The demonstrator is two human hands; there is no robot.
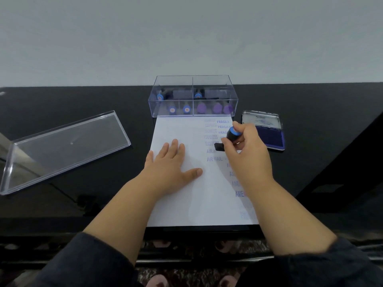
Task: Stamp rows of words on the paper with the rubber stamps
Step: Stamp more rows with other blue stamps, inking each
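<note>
On the black table point(83, 100) the paper point(176, 204) already carries rows reading EXPRESS, FRAGILE and AIR MAIL down its right half, while the left half is blank, so I judge the job roughly half done. The left hand point(170, 168) lies flat, fingers spread, on the sheet; the right hand point(246, 150) grips a blue-capped stamp point(232, 134) tilted at the FRAGILE column, near the ink pad point(269, 135).

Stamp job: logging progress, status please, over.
Left hand flat on paper. Right hand grips blue-capped rubber stamp over the AIR MAIL row. Ink pad open alongside. Nothing blocking.
</note>
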